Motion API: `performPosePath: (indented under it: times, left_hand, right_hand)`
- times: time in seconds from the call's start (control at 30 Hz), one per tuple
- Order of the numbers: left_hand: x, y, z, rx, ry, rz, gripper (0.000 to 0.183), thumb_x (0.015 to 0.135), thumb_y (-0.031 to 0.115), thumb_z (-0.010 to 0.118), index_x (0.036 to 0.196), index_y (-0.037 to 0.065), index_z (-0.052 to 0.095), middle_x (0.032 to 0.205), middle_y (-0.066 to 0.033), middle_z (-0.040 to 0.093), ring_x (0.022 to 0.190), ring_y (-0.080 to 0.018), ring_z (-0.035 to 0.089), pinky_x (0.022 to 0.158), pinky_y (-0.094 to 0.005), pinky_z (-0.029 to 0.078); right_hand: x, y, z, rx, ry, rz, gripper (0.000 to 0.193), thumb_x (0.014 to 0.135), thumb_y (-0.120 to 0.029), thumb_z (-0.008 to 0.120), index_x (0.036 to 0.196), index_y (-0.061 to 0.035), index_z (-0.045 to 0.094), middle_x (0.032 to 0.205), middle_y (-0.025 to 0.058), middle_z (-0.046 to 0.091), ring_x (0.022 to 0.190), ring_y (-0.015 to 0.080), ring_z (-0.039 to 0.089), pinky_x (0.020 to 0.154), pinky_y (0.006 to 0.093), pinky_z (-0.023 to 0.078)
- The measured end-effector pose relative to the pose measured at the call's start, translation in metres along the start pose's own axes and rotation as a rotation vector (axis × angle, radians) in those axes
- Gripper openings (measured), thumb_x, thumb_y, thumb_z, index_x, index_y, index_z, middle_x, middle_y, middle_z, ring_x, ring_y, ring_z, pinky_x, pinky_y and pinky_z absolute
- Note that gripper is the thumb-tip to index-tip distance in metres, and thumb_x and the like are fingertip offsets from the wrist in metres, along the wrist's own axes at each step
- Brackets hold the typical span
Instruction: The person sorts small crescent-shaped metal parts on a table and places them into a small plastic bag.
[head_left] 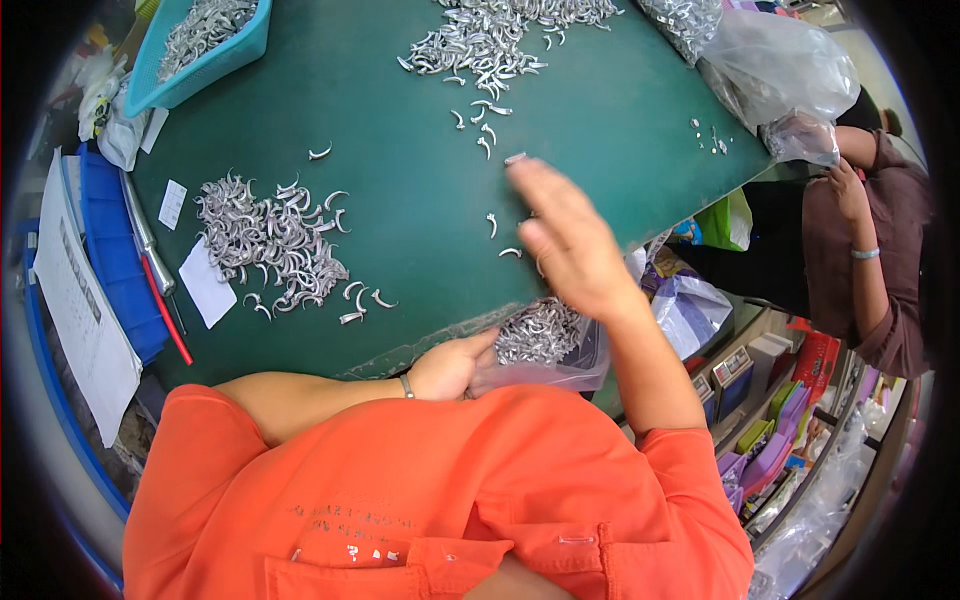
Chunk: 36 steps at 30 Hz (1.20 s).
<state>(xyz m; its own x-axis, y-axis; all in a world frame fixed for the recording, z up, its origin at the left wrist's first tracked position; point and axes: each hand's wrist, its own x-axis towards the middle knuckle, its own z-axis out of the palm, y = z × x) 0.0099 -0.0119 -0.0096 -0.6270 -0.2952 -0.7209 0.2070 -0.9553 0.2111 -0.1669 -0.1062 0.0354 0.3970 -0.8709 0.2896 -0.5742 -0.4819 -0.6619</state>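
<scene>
At the table's near edge my left hand (450,368) grips the rim of a clear plastic bag (590,368), its fingers partly hidden by the bag. Many small curved silver metal pieces (538,333) fill the bag. My right hand (575,245) is open, its fingers stretched out over the green tabletop (400,200). By its fingertips lie a few loose curved pieces (491,224), and some may be hidden under the palm. A larger heap of the same pieces (490,45) spreads at the far side, and another pile (265,235) lies to the left.
A turquoise basket (180,90) of silver pieces stands far left. White paper slips (207,282), a red pen (166,305) and a blue tray (115,250) lie along the left edge. At right, another person (865,240) handles a large clear bag (785,65). Shelves (790,420) hold boxes.
</scene>
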Motion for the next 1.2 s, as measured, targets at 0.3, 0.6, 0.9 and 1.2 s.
performPosePath:
  times: [0.3,0.6,0.9,1.2]
  left_hand:
    - [-0.011,0.009,0.025,-0.281,0.069,0.009,0.028,0.104,0.028,0.038,0.089,0.013,0.057,0.074,0.0009,0.057,0.063,-0.0111,0.053,0.057,-0.0294,0.045]
    - [0.004,-0.006,0.002,-0.137,0.025,-0.02,0.036,0.104,0.027,0.041,0.069,0.017,0.044,0.055,0.0039,0.036,0.046,-0.0115,0.034,0.045,-0.0288,0.031]
    - [0.003,-0.006,-0.008,-0.162,-0.103,0.004,0.033,0.103,0.027,0.042,0.074,0.015,0.052,0.059,0.0033,0.045,0.048,-0.0098,0.039,0.045,-0.0257,0.032]
    - [0.018,-0.019,-0.023,-0.104,-0.116,-0.011,0.027,0.103,0.027,0.042,0.089,0.011,0.058,0.07,0.0023,0.053,0.059,-0.01,0.048,0.055,-0.0263,0.041]
  right_hand:
    - [-0.043,0.002,-0.028,0.441,-0.391,-0.235,0.018,0.076,0.0,0.066,0.093,-0.001,0.069,0.105,0.0128,0.067,0.101,0.0318,0.063,0.083,0.0401,0.051]
    - [0.093,0.042,0.017,-0.223,-0.113,-0.331,0.036,0.083,-0.013,0.066,0.117,-0.0026,0.062,0.13,0.0125,0.056,0.122,0.0341,0.05,0.102,0.0472,0.04]
    - [0.02,0.04,-0.028,0.08,-0.296,-0.162,0.028,0.091,0.0,0.051,0.117,0.0001,0.063,0.123,0.014,0.062,0.117,0.0318,0.055,0.102,0.0398,0.04]
    - [-0.035,0.024,-0.036,-0.05,0.097,0.036,0.027,0.086,0.003,0.058,0.112,-0.0018,0.065,0.108,0.015,0.065,0.102,0.0317,0.06,0.091,0.0391,0.047]
